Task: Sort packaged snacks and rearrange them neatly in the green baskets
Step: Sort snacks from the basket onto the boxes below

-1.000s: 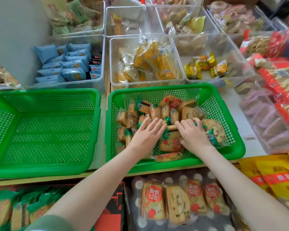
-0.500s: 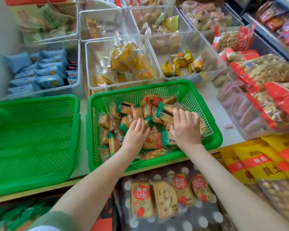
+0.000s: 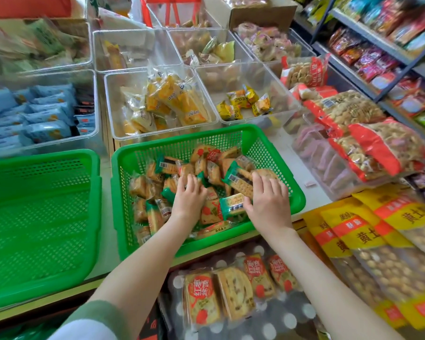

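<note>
The right hand (image 3: 270, 202) lies palm-down on the heap of snack packets (image 3: 182, 168) in the right green basket (image 3: 275, 153), its fingers spread over a green-edged cracker packet (image 3: 239, 179) that tilts up against the fingertips. Its thumb touches the end of a second green-edged cracker packet (image 3: 231, 204) lying flat just left of the palm; whether the hand is closed around either packet cannot be told. The left hand (image 3: 190, 201) rests on the same heap near the middle of the basket, fingers curled downward among the wrappers, and the view does not show whether they clamp anything. Between the 2 hands sits a red-printed cake packet (image 3: 210, 212).

The packets fill the basket in a loose jumble, some on edge, some flat, green-trimmed and red-trimmed ones mixed together. Just beside it to the left stands a second green basket (image 3: 42, 217), its mesh floor bare. Both baskets sit on a pale counter (image 3: 312, 190).

Behind the baskets stand clear plastic bins: 1 holds blue packets (image 3: 39, 114), 1 holds yellow bread packets (image 3: 172, 101), and 1 holds small yellow wrapped sweets (image 3: 245, 104). To the right lie large bags of small round biscuits (image 3: 353, 109) with red bands. Nearer the person, below the counter edge, a dotted grey bag (image 3: 231, 290) shows red-labelled cakes, and yellow-and-red bags (image 3: 368, 239) lie to its right. A green sleeve (image 3: 96, 317) covers the left upper arm.
</note>
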Demonstrator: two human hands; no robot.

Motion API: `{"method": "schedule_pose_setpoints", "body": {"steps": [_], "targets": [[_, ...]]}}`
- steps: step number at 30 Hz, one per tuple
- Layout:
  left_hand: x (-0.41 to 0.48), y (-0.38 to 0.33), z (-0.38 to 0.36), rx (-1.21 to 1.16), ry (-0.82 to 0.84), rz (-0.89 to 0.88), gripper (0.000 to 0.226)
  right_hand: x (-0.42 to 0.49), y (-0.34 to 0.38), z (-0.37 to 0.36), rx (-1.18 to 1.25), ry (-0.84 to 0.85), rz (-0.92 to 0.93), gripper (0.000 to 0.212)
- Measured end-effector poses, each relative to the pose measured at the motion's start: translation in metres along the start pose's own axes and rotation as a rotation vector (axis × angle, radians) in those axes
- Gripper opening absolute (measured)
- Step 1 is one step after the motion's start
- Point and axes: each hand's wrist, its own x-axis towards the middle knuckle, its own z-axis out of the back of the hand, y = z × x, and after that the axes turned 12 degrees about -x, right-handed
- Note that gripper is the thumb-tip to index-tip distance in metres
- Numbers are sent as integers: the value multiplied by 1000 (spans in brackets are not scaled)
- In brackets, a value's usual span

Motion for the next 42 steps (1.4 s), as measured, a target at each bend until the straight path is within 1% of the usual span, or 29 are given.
{"method": "schedule_pose_setpoints", "body": {"steps": [5, 7, 9, 12, 17, 19, 21, 23, 25, 27, 29, 31, 32, 34, 36, 38, 40, 42], "targets": [[0, 1, 2, 98, 61, 30, 86, 0, 8, -6, 61, 69, 18, 67], [-1, 3, 1, 71, 27, 8, 83, -1, 10, -6, 77, 66, 14, 66], [-4, 7, -1, 39, -41, -27, 77, -2, 12, -6, 90, 57, 17, 65], [-15, 15, 8, -25, -105, -42, 79, -3, 13, -1, 119, 33, 17, 64], [-70, 29, 31, -252, -434, -28, 82, -16, 22, 29, 203, 23, -23, 62], [-103, 38, 33, -396, -528, 14, 78, -28, 34, 47, 267, 50, -35, 61], [-142, 49, 32, -603, -614, 64, 75, -44, 53, 67, 338, 94, -46, 60], [-188, 59, 28, -887, -645, 124, 74, -64, 80, 91, 467, 182, -84, 61], [-241, 69, 18, -1130, -606, 243, 74, -89, 115, 117, 631, 336, -120, 63], [-293, 76, 2, -1239, -571, 382, 75, -120, 153, 133, 722, 489, -107, 64], [-340, 85, -20, -1256, -551, 484, 75, -157, 192, 142, 748, 663, -46, 64], [-382, 94, -43, -1244, -526, 538, 76, -200, 225, 147, 765, 829, 7, 62], [-400, 97, -52, -1244, -507, 562, 77, -222, 239, 149, 784, 905, 20, 58], [-433, 102, -70, -1248, -461, 620, 77, -263, 260, 151, 816, 1013, 17, 43], [-458, 105, -86, -1262, -433, 671, 77, -297, 276, 146, 796, 1080, -39, 35], [-476, 105, -101, -1276, -413, 693, 77, -318, 288, 137, 753, 1130, -101, 36], [-491, 102, -114, -1276, -379, 671, 76, -328, 301, 125, 713, 1158, -127, 43], [-504, 95, -127, -1287, -326, 626, 76, -331, 311, 115, 714, 1176, -113, 56]]}}
